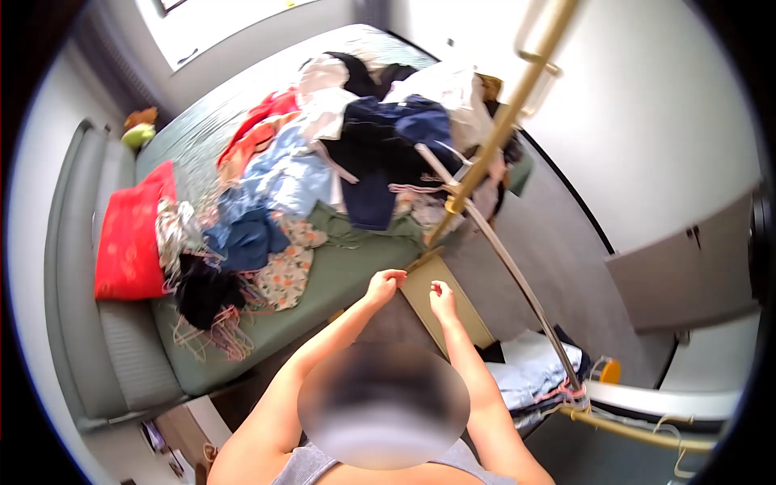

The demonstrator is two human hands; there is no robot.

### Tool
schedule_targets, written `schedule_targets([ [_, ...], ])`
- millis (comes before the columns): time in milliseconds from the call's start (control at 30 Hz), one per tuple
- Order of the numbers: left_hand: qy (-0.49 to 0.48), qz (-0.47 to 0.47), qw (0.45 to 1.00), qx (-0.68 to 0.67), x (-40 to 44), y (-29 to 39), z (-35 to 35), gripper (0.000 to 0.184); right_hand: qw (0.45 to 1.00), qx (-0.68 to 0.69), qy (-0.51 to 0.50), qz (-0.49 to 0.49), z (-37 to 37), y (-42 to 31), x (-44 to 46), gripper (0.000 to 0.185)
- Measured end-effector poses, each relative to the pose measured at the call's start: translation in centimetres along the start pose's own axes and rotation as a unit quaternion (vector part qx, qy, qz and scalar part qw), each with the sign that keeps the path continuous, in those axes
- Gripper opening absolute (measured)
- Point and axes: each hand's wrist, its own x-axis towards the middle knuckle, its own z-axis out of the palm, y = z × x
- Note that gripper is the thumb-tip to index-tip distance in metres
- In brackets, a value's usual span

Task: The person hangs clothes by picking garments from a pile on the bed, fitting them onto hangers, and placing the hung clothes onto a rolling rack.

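My left hand is in front of me over the bed's near edge, its fingers bent and pressed together. Whether anything thin is between them I cannot make out. My right hand is a little to the right, over a beige flat board, with fingers loosely curled, slightly apart, and nothing visible in them. The two hands are apart. Beyond them a green garment hangs over the bed's edge, next to a floral garment and navy shorts.
A bed carries heaped clothes, a red pillow and tangled pink hangers. A clothes rack with a gold pole and a metal bar stands close on my right. Folded denim lies beside its lower end.
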Motion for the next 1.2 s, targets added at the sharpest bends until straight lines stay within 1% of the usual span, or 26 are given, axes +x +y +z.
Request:
schedule_targets([
  [67, 0.069, 0.004, 0.997, -0.038, -0.5, 0.7, -5.8, 0.041, 0.998, 0.009, -0.062, -0.020, 4.3, -3.0, 2.2, 0.026],
  [167, 0.114, -0.013, 0.992, -0.055, -0.3, -0.6, -14.1, 0.044, 0.992, 0.002, -0.126, -0.025, 11.2, -6.6, 5.4, 0.025],
  [200, 0.128, -0.038, 0.989, -0.057, -0.2, -0.3, -16.3, 0.044, 0.990, 0.003, -0.137, -0.024, 13.4, -7.8, 6.3, 0.024],
  [233, 0.142, -0.035, 0.988, -0.057, -0.1, -0.2, -18.5, 0.044, 0.987, -0.012, -0.156, -0.031, 15.6, -8.9, 7.3, 0.024],
  [300, 0.152, -0.041, 0.985, -0.065, 0.7, -0.1, -22.4, 0.043, 0.981, 0.000, -0.194, -0.026, 19.5, -10.9, 9.2, 0.023],
  [400, 0.185, -0.055, 0.978, -0.084, 2.4, -0.1, -26.7, 0.037, 0.975, 0.006, -0.223, 0.003, 24.3, -12.7, 12.3, 0.027],
  [500, 0.196, -0.062, 0.974, -0.100, 3.5, 2.1, -28.8, 0.034, 0.986, -0.036, -0.160, -0.004, 26.1, -15.0, 15.0, 0.033],
  [533, 0.200, -0.063, 0.972, -0.104, 4.0, 2.2, -29.4, 0.034, 0.990, -0.038, -0.125, -0.042, 26.2, -15.8, 16.4, 0.039],
  [567, 0.205, -0.065, 0.971, -0.106, 4.6, 2.2, -29.9, 0.034, 0.991, -0.071, -0.104, -0.051, 25.8, -16.5, 18.2, 0.040],
  [633, 0.201, -0.071, 0.972, -0.101, 5.9, 2.8, -30.5, 0.032, 0.991, -0.096, -0.017, -0.089, 25.7, -17.1, 22.5, 0.045],
  [700, 0.207, -0.085, 0.970, -0.099, 7.2, 3.3, -30.6, 0.032, 0.990, -0.133, 0.004, -0.046, 24.6, -18.1, 27.0, 0.054],
  [767, 0.226, -0.097, 0.964, -0.104, 8.7, 3.3, -30.3, 0.031, 0.975, -0.207, 0.082, -0.026, 23.6, -19.5, 30.9, 0.065],
  [833, 0.243, -0.106, 0.956, -0.126, 9.5, 4.2, -29.7, 0.031, 0.972, -0.220, 0.087, 0.011, 21.3, -22.6, 34.1, 0.076],
  [867, 0.243, -0.098, 0.958, -0.116, 9.9, 4.6, -29.5, 0.031, 0.961, -0.261, 0.082, 0.037, 20.6, -23.7, 35.8, 0.079],
  [900, 0.242, -0.101, 0.958, -0.119, 10.3, 4.9, -29.3, 0.031, 0.956, -0.280, 0.082, 0.038, 19.9, -24.4, 37.2, 0.085],
  [967, 0.243, -0.106, 0.956, -0.126, 11.2, 5.2, -28.9, 0.031, 0.953, -0.292, 0.073, 0.013, 19.6, -24.0, 40.0, 0.090],
  [1000, 0.244, -0.108, 0.956, -0.123, 11.6, 5.4, -28.9, 0.031, 0.942, -0.327, 0.070, -0.021, 20.1, -22.4, 41.7, 0.097],
  [1033, 0.252, -0.095, 0.956, -0.118, 12.1, 5.4, -28.7, 0.030, 0.939, -0.342, 0.019, 0.015, 19.9, -23.4, 42.1, 0.084],
  [1100, 0.265, -0.073, 0.956, -0.102, 12.8, 5.4, -28.4, 0.029, 0.896, -0.431, -0.104, 0.011, 20.5, -22.3, 43.4, 0.055],
  [1133, 0.270, -0.020, 0.957, -0.106, 13.4, 5.6, -28.1, 0.028, 0.912, -0.393, -0.098, -0.063, 21.0, -22.2, 42.4, 0.040],
  [1167, 0.282, 0.002, 0.956, -0.076, 13.8, 5.7, -27.6, 0.028, 0.922, -0.351, -0.090, -0.137, 21.9, -22.0, 40.8, 0.028],
  [1200, 0.294, 0.026, 0.954, -0.046, 14.2, 7.3, -26.9, 0.028, 0.930, -0.288, -0.115, -0.196, 22.6, -22.6, 38.7, 0.025],
])
